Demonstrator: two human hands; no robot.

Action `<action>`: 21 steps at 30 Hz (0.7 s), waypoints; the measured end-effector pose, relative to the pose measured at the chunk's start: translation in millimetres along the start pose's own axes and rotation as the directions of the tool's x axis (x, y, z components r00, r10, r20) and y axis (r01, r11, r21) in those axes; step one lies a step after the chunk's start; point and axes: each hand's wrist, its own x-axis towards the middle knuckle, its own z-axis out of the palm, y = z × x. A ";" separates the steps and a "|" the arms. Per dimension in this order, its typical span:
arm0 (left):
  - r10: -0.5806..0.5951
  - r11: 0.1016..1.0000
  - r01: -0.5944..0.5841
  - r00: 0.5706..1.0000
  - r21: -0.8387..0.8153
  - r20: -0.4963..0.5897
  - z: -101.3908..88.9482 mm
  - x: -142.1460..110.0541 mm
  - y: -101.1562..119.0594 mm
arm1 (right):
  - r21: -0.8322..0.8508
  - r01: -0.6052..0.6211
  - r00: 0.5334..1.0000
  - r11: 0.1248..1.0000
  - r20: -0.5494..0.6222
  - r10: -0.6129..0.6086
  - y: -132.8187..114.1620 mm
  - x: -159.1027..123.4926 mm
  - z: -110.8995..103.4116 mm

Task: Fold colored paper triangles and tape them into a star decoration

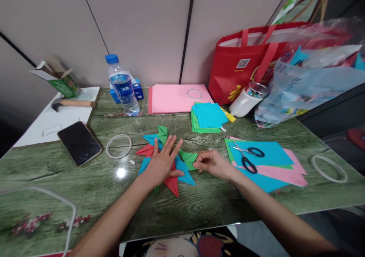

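Observation:
A star-like ring of folded paper pieces in red, blue and green lies on the table, and a red folded point point(172, 187) sticks out toward me. My left hand point(164, 162) rests flat on top of it with fingers spread, hiding its middle. At the right side of the ring, my right hand point(209, 162) pinches the edge of a green folded paper piece point(188, 158) between thumb and fingers. Another green piece point(162, 134) points away from me, beside blue and red ones.
Scissors point(248, 156) lie on coloured paper sheets point(270, 154) at right. Behind are stacked blue squares point(209, 115), a pink paper pack point(173, 97), a water bottle point(124, 88), a white mug point(245, 103) and a red bag point(228, 67). A phone point(80, 143) and tape ring point(107, 150) sit left.

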 end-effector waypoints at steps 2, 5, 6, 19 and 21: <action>0.000 1.000 0.000 1.000 0.005 0.002 0.2 -0.1 -0.5 | -0.012 -0.007 1.000 1.000 0.012 0.007 0.0 1.0 -3.1; 0.001 1.000 -0.001 1.000 0.008 0.003 -0.1 -0.6 -1.5 | -0.030 -0.020 0.999 0.999 -0.026 0.019 -2.0 0.8 -14.2; 0.002 1.000 -0.002 1.000 0.003 0.006 -0.3 -0.9 -1.6 | -0.032 -0.019 0.999 0.999 -0.044 0.018 -3.6 0.4 -19.1; -0.427 0.726 0.197 0.881 -0.659 -0.206 -42.2 1.0 -14.0 | 0.049 0.191 0.981 0.980 0.030 -0.193 -42.4 16.9 -36.5; -0.438 0.603 0.189 0.891 -0.775 -0.124 -54.7 3.4 -16.5 | 0.005 0.243 0.966 0.970 0.090 -0.242 -51.4 16.1 -34.6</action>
